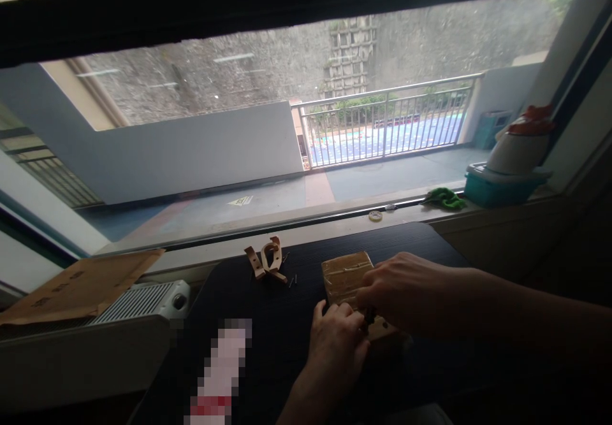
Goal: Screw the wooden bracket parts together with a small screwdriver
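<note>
Right hand (401, 288): fingers curled in over a small dark part (370, 315). Left hand (337, 336): fingers bent just beside it, at the taped box (342, 275)'s near side. Can't tell if either is clamped, contact hidden. Holed wood piece (381, 328) sits at the box's near right, mostly covered; long axis and pointing unclear. Box's far edge faces the window, creases run crosswise, near end hidden. All on a black table (287, 323). Left of box: curved wood parts (255, 263), loose screws (295, 280). Beyond box: pale sill (325, 225); right along it, green cloth (444, 199), teal bin (500, 187). Far left of box: brown paper (81, 281) over a white vented unit (136, 301).
</note>
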{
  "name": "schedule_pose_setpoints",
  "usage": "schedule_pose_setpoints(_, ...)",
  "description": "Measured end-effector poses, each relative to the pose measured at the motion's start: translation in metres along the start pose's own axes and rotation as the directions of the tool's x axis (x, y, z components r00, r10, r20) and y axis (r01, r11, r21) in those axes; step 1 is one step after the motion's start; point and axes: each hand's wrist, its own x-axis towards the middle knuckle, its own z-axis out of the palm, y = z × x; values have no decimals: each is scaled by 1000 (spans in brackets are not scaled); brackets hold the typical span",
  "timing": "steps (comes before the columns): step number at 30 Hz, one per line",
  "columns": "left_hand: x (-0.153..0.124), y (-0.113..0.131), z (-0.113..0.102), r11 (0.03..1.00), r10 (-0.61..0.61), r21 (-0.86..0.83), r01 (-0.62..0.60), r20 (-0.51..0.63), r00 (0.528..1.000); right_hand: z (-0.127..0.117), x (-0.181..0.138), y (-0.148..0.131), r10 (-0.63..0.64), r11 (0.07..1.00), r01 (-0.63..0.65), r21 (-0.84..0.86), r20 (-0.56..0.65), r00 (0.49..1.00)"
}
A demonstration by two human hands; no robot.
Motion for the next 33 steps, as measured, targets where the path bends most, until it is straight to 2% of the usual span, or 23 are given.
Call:
schedule_pose_setpoints(3, 1, 2, -1, 1000, -16, 4, 16, 12, 1000, -1, 1, -1, -14, 1000, 15, -9, 32, 999)
schedule_pose_setpoints(8, 1, 1, -1, 1000, -4, -6, 4, -2, 1000, 9, 6, 5, -39, 999, 40, 35, -29, 999)
schedule_pose_setpoints(13, 0, 0, 0, 1000, 12, 4, -12, -2, 1000, 14, 5, 6, -4, 999, 5, 53, -26, 1000)
schedule_pose_setpoints(17, 0, 0, -1, 1000, -1, 6, 1, 29, 1000, 10, 2, 4, 28, 999, -27, 36, -25, 999)
schedule_pose_setpoints(22, 0, 0, -1, 1000, 1, 2, -1, 19, 1000, 0, -1, 2, -12, 1000, 12, 22, 32, 999)
schedule_pose_setpoints(26, 1, -1, 0, 1000, -3, 2, 3, 15, 1000, 3, 1, 3, -46, 994, 46, 96, -4, 999)
schedule_pose_setpoints(33, 1, 0, -1, 1000, 9, 14, -9, 13, 1000, 11, 2, 6, -2, 986, 1, 165, 10, 1000)
